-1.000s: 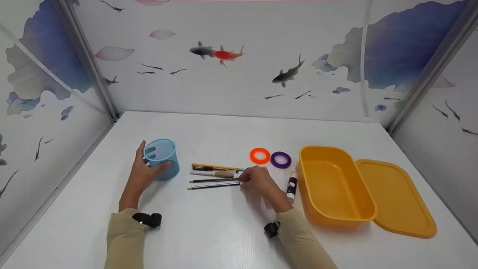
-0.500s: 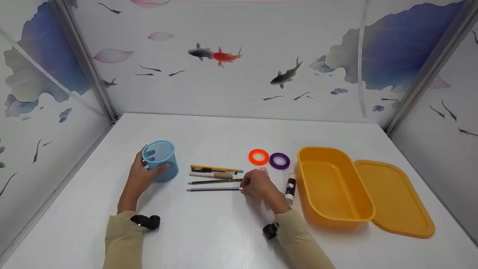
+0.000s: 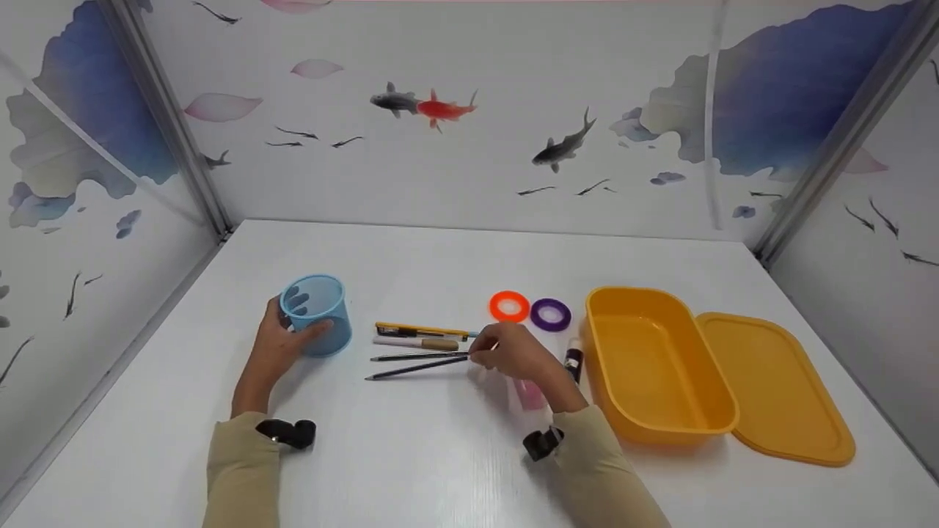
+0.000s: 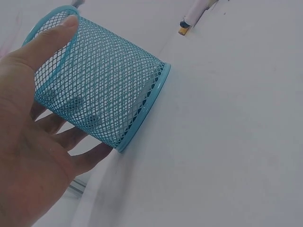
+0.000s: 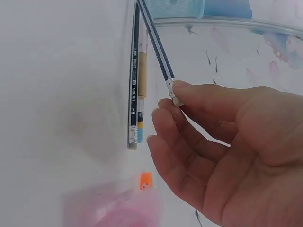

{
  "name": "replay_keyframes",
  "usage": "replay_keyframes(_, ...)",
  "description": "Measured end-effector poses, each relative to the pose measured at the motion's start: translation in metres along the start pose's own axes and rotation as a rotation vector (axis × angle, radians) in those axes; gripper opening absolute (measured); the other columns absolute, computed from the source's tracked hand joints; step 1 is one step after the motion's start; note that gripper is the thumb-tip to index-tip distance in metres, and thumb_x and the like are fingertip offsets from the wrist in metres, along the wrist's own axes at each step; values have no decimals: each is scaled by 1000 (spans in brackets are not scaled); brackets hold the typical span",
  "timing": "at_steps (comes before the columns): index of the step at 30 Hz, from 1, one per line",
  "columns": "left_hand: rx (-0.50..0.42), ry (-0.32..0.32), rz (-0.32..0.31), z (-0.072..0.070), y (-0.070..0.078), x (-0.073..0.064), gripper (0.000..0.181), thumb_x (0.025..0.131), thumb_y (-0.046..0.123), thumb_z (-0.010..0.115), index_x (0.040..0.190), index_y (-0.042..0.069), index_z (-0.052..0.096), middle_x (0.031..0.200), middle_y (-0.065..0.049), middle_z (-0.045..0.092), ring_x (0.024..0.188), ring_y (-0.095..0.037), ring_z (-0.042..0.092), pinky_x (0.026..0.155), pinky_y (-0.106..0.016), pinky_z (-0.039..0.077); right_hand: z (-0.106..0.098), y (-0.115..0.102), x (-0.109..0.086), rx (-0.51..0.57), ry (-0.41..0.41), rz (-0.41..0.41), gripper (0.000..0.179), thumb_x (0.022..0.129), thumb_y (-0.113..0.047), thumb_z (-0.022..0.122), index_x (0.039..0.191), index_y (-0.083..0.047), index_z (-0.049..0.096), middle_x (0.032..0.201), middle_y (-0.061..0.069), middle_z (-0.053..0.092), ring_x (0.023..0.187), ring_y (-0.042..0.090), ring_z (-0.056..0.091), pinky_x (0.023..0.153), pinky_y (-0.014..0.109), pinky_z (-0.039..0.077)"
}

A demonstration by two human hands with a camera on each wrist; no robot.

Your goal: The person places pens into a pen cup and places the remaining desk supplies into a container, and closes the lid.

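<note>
The dark pencil (image 5: 157,47) slants over the tabletop (image 3: 411,462), near a second pencil (image 5: 134,80); you pinch its eraser end in your right hand (image 3: 517,357). It should be light, stiff and slightly slick, steadier held mid-shaft. Your left hand (image 3: 281,343) grips the blue mesh cup (image 3: 337,337), likely light too, around its side.

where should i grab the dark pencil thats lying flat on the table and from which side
Probably best pinched at the eraser end of the flat pencil, from above and the person's right. It lies with that end pointing right and reaching just past the pen and marker alongside, which should leave room to pinch. The right hand holds the other pencil.
</note>
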State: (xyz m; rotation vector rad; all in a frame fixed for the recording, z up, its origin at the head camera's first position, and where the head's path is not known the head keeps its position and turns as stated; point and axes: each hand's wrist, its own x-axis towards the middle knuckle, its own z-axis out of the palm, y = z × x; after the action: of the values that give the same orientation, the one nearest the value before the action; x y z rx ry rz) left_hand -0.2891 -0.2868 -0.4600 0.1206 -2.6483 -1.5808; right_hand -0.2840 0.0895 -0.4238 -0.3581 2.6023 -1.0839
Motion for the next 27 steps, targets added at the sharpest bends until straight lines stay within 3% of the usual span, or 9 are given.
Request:
replay_keyframes(7,-10,-4,-12,-1,1,-2,109,87,47,75,160,7,4,167,-20,16,156,-39,12,126,-56,19,-2,-10,-4,73,63,-71,14,94,-16,70,106,-12,75,99,3,71,92,29,68,79,29,60)
replay_keyframes(13,-19,-7,-13,-1,1,-3,111,86,48,76,160,8,4,168,-19,15,157,-39,11,126,-57,19,0,-18,-4,157,178,-121,15,94,-14,69,109,-12,74,100,2,72,89,20,68,80,30,61)
replay_keyframes(21,-26,-12,3,-1,-1,-3,110,86,46,76,160,7,6,167,-19,18,156,-39,13,126,-57,20,-3,-26,-5,387,365,-249,16,91,-8,68,106,-5,73,99,10,72,85,19,69,75,42,64)
replay_keyframes(27,-30,-23,-10,-3,0,-3,111,86,46,77,160,8,4,167,-20,16,156,-39,12,126,-57,19,-16,-39,-2,470,462,-299,17,92,-9,69,108,-4,71,98,13,70,84,18,69,69,25,62)
